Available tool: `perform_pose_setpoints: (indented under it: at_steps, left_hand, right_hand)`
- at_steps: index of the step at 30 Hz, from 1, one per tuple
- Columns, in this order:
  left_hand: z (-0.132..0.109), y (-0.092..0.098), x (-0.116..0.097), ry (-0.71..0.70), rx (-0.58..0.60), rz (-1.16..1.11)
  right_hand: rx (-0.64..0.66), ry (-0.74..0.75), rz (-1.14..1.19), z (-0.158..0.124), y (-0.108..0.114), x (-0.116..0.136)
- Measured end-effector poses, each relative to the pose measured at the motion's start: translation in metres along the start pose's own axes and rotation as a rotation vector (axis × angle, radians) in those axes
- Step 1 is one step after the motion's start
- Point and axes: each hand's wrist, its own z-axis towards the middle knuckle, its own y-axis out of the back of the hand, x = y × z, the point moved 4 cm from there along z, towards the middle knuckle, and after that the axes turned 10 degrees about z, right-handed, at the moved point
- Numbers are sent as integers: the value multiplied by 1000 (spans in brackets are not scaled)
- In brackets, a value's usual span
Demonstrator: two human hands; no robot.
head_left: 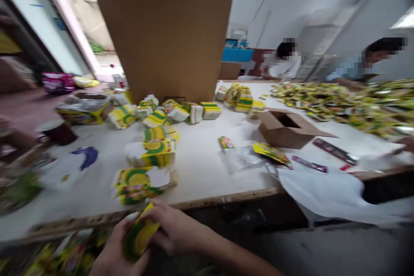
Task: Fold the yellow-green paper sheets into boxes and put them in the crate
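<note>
Both of my hands hold one bundle of yellow and green packets (139,236) below the table's near edge. My left hand (116,255) grips it from underneath, fingers curled around it. My right hand (171,226) wraps over its top and right side. Just beyond, on the white table (200,168), lie more yellow and green packet bundles (140,183), the nearest one right at the edge. More loose packets sit at the lower left, blurred.
A tall cardboard sheet (168,39) stands at the back of the table. An open small cardboard box (286,128) sits right of centre, a white plastic bag (326,194) hangs over the edge. Several packets are heaped at the far right (349,103), where two other people sit.
</note>
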Motion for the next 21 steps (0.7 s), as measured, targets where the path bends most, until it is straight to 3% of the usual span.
perform_pose_setpoints:
  at_steps: [2,4,5,8,9,13,17,21]
  left_hand:
    - [-1,11,0,-20,64,228]
    - [-6,17,-9,-51,77,160]
    - [-9,21,-16,-68,-13,60]
    - [-21,40,-36,-153,-437,-383]
    - [-22,42,-39,-130,-494,-514]
    - [-17,30,-29,93,-393,-768]
    - [-11,15,-6,224,-299,-757]
    - [-9,7,10,310,-263,-737]
  right_hand:
    - [-63,-35,138,-3,-3,-5]
    - [-119,-71,245,-1,1,-7]
    - [-158,-87,250,2,5,-7]
    - [-290,-110,49,21,25,-3]
    - [-323,-113,-66,30,31,-2]
    - [-382,-174,-416,65,38,-6]
    - [-373,-257,-503,84,24,-22]
    - [-388,-243,-502,84,13,-28]
